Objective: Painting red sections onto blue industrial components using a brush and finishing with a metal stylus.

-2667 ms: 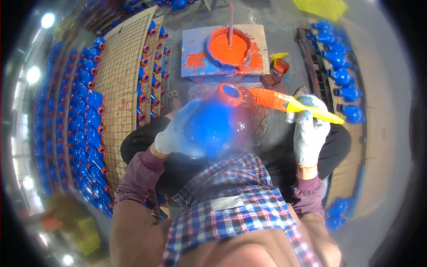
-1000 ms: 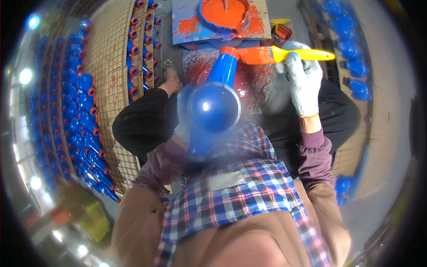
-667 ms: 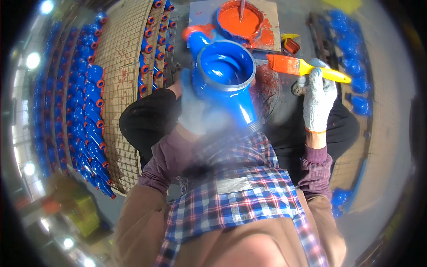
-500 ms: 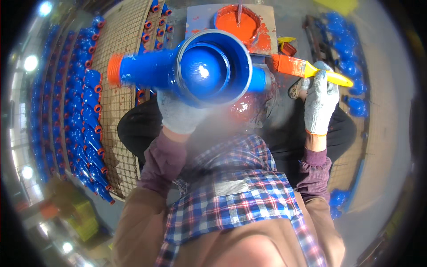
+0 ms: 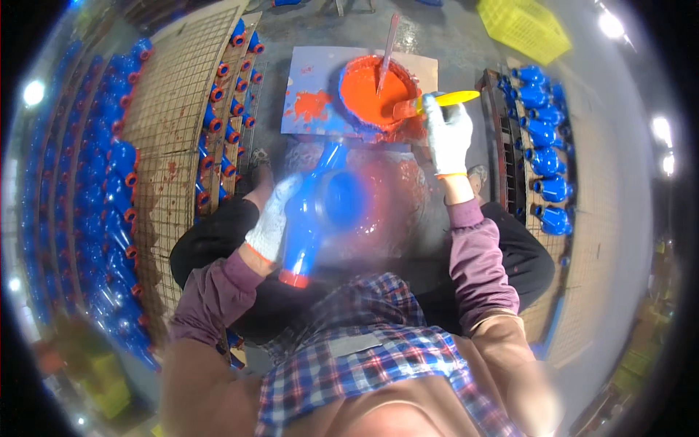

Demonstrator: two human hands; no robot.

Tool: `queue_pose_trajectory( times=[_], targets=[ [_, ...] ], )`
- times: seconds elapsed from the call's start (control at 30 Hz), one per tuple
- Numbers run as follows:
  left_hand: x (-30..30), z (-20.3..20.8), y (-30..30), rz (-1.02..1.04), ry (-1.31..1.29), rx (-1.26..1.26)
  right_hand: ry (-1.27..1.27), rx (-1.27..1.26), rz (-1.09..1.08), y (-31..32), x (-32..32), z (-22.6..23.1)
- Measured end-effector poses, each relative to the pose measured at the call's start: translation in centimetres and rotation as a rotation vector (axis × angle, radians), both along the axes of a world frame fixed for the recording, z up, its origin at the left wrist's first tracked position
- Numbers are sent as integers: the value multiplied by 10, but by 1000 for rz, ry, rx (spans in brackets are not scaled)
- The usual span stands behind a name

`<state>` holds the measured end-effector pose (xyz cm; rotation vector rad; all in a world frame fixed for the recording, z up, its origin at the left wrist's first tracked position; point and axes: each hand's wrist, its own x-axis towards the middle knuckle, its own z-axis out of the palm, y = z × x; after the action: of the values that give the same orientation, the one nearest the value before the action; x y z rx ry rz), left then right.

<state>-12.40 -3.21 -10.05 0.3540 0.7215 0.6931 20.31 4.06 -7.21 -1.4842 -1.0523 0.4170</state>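
In my gloved left hand (image 5: 271, 222) is a glossy blue pipe fitting (image 5: 300, 237), gripped by its side over my lap. Its orange-painted end points down toward me, and its wide round mouth faces right, blurred. My gloved right hand (image 5: 449, 138) is closed around a paintbrush with a yellow handle (image 5: 460, 96). The brush's orange bristles (image 5: 405, 109) are over the right side of a bucket of orange paint (image 5: 368, 87), apparently touching the paint. A stick (image 5: 389, 45) stands slanted in the bucket. Paint-smeared board (image 5: 302, 73) lies under the bucket.
Racks of blue fittings (image 5: 120, 182) with orange ends line the left, beside wire mesh panels (image 5: 175, 95). More blue fittings (image 5: 546, 160) stand in a row at right. A yellow crate (image 5: 524, 30) sits at the far right. Paint-splattered plastic (image 5: 393, 197) lies between my legs.
The fitting has come down and left, turning so its orange end swings from left to nearer me. My right hand has carried the brush left and up to the paint bucket.
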Motion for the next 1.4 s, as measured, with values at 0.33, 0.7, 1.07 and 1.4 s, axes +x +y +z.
queue_pose_trajectory(
  times=[0.33,0.7,1.07,1.4],
  targets=[
    [-1,31,-12,-39,-220,-279,-460,-41,18,16,-4,-40],
    [18,95,10,62,875,1772,227,-167,-76,-23,29,-18],
    [49,108,36,-450,430,2903,92,-309,375,-61,-4,35],
    [55,95,38,-401,503,2739,-79,-41,391,-93,-8,67]
  ],
)
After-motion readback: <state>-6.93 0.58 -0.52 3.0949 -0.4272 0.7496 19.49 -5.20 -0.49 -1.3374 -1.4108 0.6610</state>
